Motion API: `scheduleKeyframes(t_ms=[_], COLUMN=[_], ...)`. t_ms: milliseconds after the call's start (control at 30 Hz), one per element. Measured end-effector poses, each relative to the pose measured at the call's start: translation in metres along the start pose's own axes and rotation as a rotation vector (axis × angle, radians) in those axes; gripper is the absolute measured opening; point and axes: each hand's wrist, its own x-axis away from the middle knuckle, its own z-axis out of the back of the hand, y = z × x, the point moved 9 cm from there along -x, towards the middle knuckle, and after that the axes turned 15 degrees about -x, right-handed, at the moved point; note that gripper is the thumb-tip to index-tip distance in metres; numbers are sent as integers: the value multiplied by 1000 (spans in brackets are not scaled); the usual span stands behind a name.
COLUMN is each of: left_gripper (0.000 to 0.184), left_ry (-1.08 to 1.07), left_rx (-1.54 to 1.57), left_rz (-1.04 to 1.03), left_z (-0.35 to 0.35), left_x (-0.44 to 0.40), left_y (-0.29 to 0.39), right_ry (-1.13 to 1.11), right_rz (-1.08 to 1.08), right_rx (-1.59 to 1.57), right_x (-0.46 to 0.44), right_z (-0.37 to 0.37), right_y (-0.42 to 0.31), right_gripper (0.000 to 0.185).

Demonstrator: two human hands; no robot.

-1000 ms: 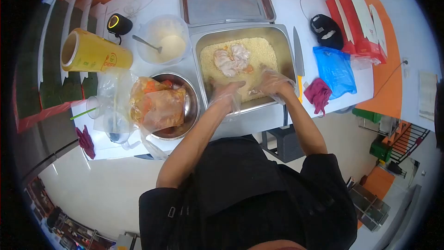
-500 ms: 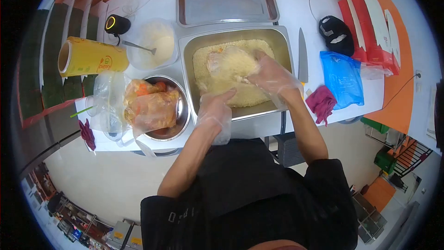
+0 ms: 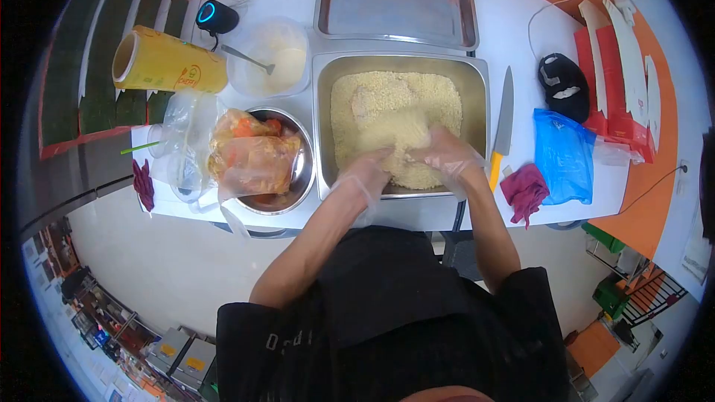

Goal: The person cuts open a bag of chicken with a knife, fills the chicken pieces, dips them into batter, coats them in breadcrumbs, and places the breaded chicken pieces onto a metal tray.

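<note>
1. Left hand point(image 3: 366, 170): gloved in clear film, reaching over the near edge of the pan point(image 3: 484, 82), fingers at the crumbs point(image 3: 439, 89). Whether it grasps any cannot be told, owing to blur.

2. Right hand point(image 3: 448, 155): likewise gloved, at the near right of the crumbs, fingers bent inward toward the left hand. Its grip cannot be told either; crumbs blur just beyond the fingertips.

3. Meat point(image 3: 382, 95): a pale piece lying in the far part of the pan, on the crumbs and partly covered by them, apart from both hands.

4. Left of the pan: a steel bowl point(image 3: 304, 179) holding a clear bag point(image 3: 257, 156) with orange and tan contents. Beyond it, a tub point(image 3: 237, 78) of pale liquid point(image 3: 287, 67), with a spoon point(image 3: 249, 59) leaning inside.

5. Beyond the pan: a shallow metal tray point(image 3: 395, 0).

6. Right of the pan: a knife point(image 3: 504, 115), its yellow handle toward the person; near it, a maroon cloth point(image 3: 526, 190), a blue bag point(image 3: 564, 156) and a black cap point(image 3: 564, 89).
</note>
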Motion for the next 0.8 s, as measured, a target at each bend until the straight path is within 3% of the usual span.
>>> scheduleKeyframes(t_ms=[33,133,233,333,367,433,533,600,700,767,800], left_gripper=[32,30,28,29,29,30,35,38,51,57,59], left_ry=[-4,88,154,203,165,98,6,-53,-72,-115,-95], left_rx=[-69,-358,-412,-400,-474,-419,-39,222,352,-389,-446], left_rz=[-92,-135,18,182,170,219,380,489,192,54,67], left_z=[7,10,4,-8,-17,-31,-53,-68,-56,-40,-37], left_x=[12,62,73,53,42,37,34,36,43,66,67], left_y=[10,71,88,69,59,47,36,32,55,79,81], right_ry=[-23,259,315,-49,-53,-59,-100,-51,63,211,310], right_rz=[-7,319,125,-119,-72,17,-162,-129,64,235,326], right_rx=[-73,-14,173,385,403,428,272,190,40,44,107], right_x=[4,11,28,3,-5,-9,-3,-2,-1,0,-2], right_z=[-5,0,10,-24,-30,-42,-27,-12,10,27,35], right_y=[-9,-46,-45,14,29,45,40,32,2,-13,-20], right_gripper=[74,73,65,66,68,70,69,66,66,67,66])
